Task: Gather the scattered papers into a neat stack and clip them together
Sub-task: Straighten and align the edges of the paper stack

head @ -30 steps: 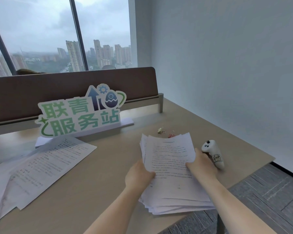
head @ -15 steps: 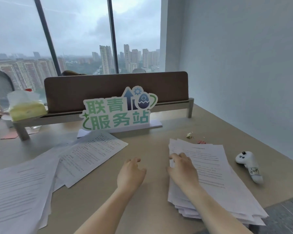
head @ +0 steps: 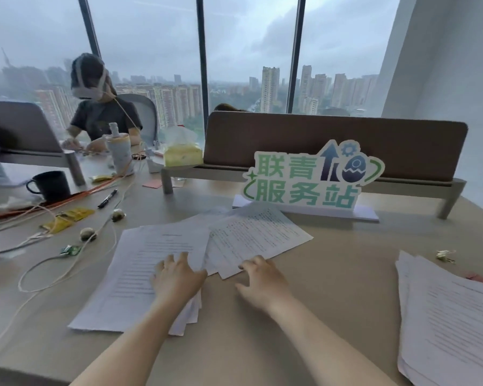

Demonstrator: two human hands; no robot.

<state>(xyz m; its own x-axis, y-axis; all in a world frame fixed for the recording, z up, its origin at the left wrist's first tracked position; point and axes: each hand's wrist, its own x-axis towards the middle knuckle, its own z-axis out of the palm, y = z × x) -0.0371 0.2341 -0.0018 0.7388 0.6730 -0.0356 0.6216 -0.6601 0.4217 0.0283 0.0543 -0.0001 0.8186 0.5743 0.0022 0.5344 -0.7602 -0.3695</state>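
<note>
Neither hand grips anything yet: our left hand lies with fingers spread flat on the loose white printed sheets at desk centre-left, and our right hand hovers with fingers relaxed and apart at the near edge of the skewed white printed sheet beside them; whether its fingertips touch the paper we cannot tell, as the frame is soft there. These scattered papers overlap one another in a fan below the green-and-white lettered desk sign. Well apart, at the right edge of the beige desk, sits the already gathered white paper stack, with small metal binder clips just beyond its far corner. Step in hand, as we judge it: collecting the remaining loose sheets; clipping has not begun. Next move calls for sliding both groups together under flat palms, squaring the edges, then lifting them across to the stack. Care needed: the lowest sheets could slip out when lifted, and the tangled pale cable lies near the left sheets.
</note>
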